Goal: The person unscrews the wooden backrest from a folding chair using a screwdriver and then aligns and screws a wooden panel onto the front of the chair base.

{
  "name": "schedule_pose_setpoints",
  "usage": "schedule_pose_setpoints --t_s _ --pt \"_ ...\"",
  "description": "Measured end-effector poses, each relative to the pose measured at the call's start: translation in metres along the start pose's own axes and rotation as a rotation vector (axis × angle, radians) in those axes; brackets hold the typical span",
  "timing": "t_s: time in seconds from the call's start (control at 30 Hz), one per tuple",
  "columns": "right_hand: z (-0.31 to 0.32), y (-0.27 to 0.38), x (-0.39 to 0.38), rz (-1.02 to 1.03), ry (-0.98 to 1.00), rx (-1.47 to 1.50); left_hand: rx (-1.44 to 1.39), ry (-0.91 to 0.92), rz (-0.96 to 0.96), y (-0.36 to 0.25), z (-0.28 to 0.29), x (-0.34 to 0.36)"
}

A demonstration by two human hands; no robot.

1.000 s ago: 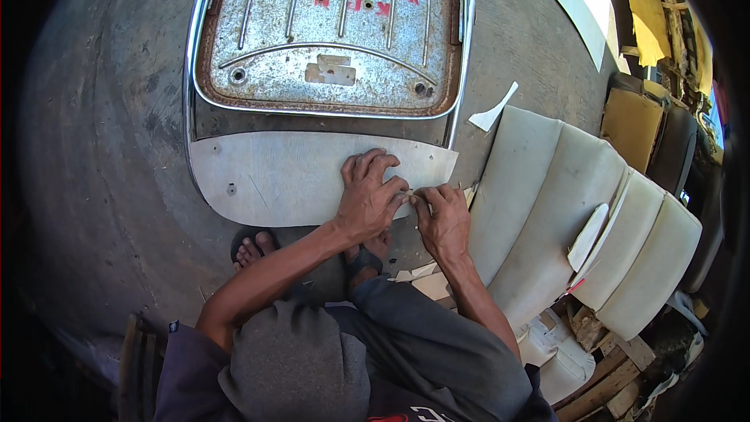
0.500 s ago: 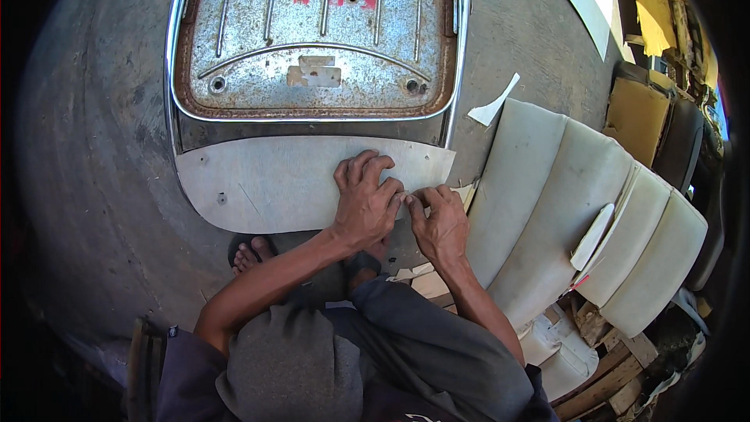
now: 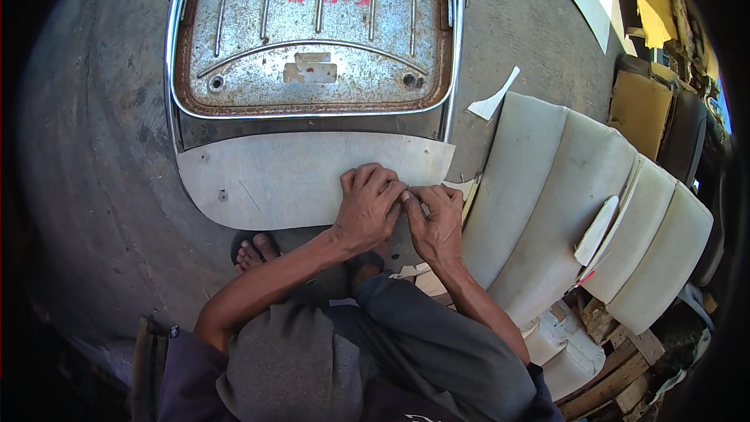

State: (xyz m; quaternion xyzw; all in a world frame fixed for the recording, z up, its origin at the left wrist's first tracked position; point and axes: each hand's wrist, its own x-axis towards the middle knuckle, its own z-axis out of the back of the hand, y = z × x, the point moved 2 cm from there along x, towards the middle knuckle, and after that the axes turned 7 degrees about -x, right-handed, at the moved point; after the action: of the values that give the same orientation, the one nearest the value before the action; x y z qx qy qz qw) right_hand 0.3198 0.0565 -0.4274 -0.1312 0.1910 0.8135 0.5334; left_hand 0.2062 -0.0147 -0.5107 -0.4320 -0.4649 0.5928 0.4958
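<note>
A pale, curved-edged flat board (image 3: 250, 172) lies across the lower ends of a chrome tube frame (image 3: 172, 101) around a rusty metal seat pan (image 3: 312, 94) with red lettering and several holes. My left hand (image 3: 367, 207) rests on the board's right part with curled fingers, its index finger and thumb closed near the board's lower edge. My right hand (image 3: 433, 227) is beside it, thumb and fingers bunched at that edge, fingertips almost meeting the left ones. What they pinch is too small and hidden to make out.
Padded off-white cushions (image 3: 523, 180) stand at my right, with yellow foam (image 3: 641, 113) and wooden pieces (image 3: 617, 379) beyond. A white offcut (image 3: 488, 101) lies on the concrete floor (image 3: 109, 172). My sandalled foot (image 3: 254, 250) is below the board.
My left fingers have drawn slightly down toward the board's lower edge, and my right hand has shifted slightly left, closer to them. The frame appears farther left in view than a second ago.
</note>
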Motion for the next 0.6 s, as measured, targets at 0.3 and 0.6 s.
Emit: schedule_pose_setpoints --t_s 0.3,0.6 --pt "0.018 -0.075 -0.02 -0.395 -0.222 0.315 0.074 -0.158 0.012 0.02 0.057 -0.018" --pt "-0.072 -0.132 -0.055 -0.329 -0.183 -0.078 0.328 0.073 -0.204 0.028 0.055 -0.022"
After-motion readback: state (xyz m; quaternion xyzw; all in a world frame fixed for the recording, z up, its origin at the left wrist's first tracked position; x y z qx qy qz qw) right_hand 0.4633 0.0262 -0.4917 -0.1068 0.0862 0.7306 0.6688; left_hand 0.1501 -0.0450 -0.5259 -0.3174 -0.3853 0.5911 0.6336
